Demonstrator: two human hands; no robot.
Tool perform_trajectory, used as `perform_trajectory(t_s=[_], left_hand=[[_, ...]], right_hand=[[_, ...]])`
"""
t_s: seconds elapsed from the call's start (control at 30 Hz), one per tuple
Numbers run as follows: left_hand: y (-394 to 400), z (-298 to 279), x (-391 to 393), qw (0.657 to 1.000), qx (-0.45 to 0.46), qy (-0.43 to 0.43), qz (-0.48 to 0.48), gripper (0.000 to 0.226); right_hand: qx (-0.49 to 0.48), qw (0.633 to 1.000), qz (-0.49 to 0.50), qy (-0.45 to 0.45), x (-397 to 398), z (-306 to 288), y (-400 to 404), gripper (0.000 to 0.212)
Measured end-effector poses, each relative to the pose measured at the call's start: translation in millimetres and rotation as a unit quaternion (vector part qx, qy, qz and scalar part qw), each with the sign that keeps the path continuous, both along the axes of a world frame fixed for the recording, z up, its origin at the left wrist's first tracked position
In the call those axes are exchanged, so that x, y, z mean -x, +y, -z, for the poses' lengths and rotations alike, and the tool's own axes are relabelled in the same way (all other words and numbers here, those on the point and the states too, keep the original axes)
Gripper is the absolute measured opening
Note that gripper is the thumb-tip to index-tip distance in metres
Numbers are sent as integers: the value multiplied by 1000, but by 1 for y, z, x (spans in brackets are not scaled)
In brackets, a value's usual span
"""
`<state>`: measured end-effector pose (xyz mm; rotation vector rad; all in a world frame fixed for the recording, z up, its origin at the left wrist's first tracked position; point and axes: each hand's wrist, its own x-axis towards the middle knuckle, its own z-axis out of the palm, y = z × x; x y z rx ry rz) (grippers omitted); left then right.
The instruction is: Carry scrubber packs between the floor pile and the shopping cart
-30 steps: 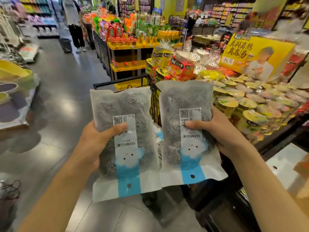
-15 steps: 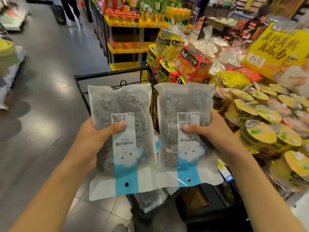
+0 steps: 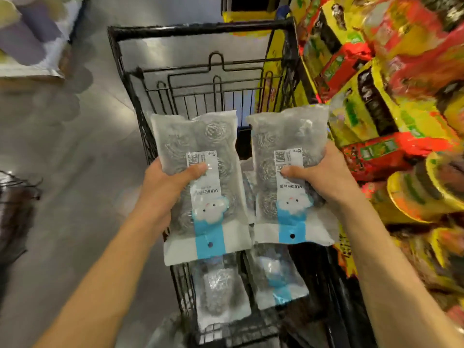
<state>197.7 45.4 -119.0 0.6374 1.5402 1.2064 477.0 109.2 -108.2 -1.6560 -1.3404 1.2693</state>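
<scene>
Scourer packs [image 3: 200,172] now held over cart [image 3: 200,30].

Fingers of left hand [image 3: 167,183] and right hand [image 3: 324,175] hidden behind held packs [image 3: 200,172], thumbs alone showing. Two more packs [image 3: 221,295] partly covered below, inside cart [image 3: 200,30], print unreadable. Shelf goods [image 3: 391,101] at right smeared by blur, cut by frame edge. Purple items [image 3: 30,38] top left blurred, cropped.
</scene>
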Motion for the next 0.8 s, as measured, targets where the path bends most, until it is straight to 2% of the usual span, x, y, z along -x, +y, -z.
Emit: perform_trajectory(t_s=[0.07, 0.13, 0.3, 0.37, 0.4, 0.5, 0.67, 0.8], left_hand=[[16, 29, -11, 1000, 20, 2, -8, 36], [30, 58, -19, 999, 39, 4, -6, 38], [38, 122, -19, 995, 88, 3, -36, 36], [36, 142, -15, 993, 107, -1, -47, 38], [35, 150, -13, 992, 116, -5, -51, 41], [34, 169, -7, 990, 129, -5, -59, 43], [35, 186, -6, 987, 145, 18, -62, 42], [38, 195, -2, 984, 164, 26, -67, 40]], right_hand=[[18, 1000, -13, -10, -3, 34, 31, 80], [41, 998, -30, -23, -2, 70, 57, 79], [102, 990, -92, -44, 18, 162, 96, 50], [142, 981, -122, -56, 29, 198, 107, 46], [163, 975, -135, -72, 32, 221, 113, 51], [195, 968, -112, -113, 32, 287, 130, 91], [112, 945, -130, -278, 44, 288, 130, 100], [-5, 900, -208, -382, 36, 287, 128, 104]])
